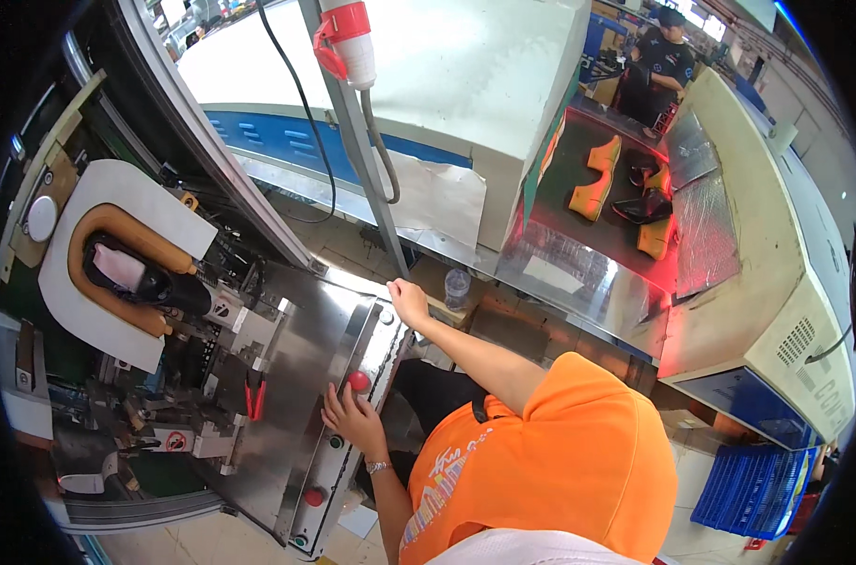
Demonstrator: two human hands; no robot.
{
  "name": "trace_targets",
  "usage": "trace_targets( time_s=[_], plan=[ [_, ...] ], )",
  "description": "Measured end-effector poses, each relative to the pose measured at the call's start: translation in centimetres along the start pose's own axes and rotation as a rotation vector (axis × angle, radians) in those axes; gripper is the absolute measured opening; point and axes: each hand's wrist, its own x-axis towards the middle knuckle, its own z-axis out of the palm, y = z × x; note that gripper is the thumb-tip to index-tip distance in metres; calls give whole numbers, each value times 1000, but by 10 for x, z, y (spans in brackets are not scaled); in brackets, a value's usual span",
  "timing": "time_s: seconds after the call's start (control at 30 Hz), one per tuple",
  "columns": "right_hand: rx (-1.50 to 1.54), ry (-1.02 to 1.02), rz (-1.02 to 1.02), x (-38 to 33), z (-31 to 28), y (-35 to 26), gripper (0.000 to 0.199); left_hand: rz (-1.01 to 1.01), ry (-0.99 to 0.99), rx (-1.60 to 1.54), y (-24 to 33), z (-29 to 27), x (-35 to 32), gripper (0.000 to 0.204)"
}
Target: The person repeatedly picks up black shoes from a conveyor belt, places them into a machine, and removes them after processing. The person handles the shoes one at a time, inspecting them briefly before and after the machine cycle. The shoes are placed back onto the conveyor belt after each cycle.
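My left hand (354, 424) lies on the control panel (301, 450) with its fingers apart, beside a red push button (357, 381). It holds nothing. At the panel's far end, next to a white button (386, 317), is my right hand (409, 303); its fingers are curled, and what they hold, if anything, is hidden. Left of the panel, in a machine, a black shoe (183, 293) with a pale insole (120, 268) sits inside a brown U-shaped pad (87, 229). A white U-shaped plate (61, 273) surrounds the pad.
Red-handled pliers (256, 395) lie on the machine. A grey post (352, 141) rises beyond my right hand. Yellow and black shoes (594, 184) sit under red light in another machine. A person (668, 56) is behind it. Blue crates (752, 490) stand lower right.
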Motion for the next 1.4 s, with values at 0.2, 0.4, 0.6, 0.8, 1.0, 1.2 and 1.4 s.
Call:
trace_targets(
  time_s=[0.2, 0.4, 0.6, 0.8, 1.0, 1.2, 1.4],
  plan=[
    [-8, -7, -10, 0, -2, -2, 32, 1, 5, -1, 1, -1, 1, 28],
    [-12, 16, -34, 0, -1, -2, 31, -4, 9, -3, 1, -1, 1, 28],
    [-7, 28, -46, 2, 2, 2, 31, -2, 4, -10, 0, 1, 1, 29],
    [-16, 33, -46, 0, 1, -1, 31, -7, -8, -19, -1, 0, 0, 31],
    [-3, 40, -52, 0, -1, -1, 31, -2, -2, -27, 1, -2, 1, 31],
    [-12, 37, -45, 0, 0, -1, 31, -5, -3, -25, -2, 0, 0, 32],
    [-27, 40, -57, 0, 0, -1, 32, -10, -11, -28, -1, -1, 1, 32]
  ],
)
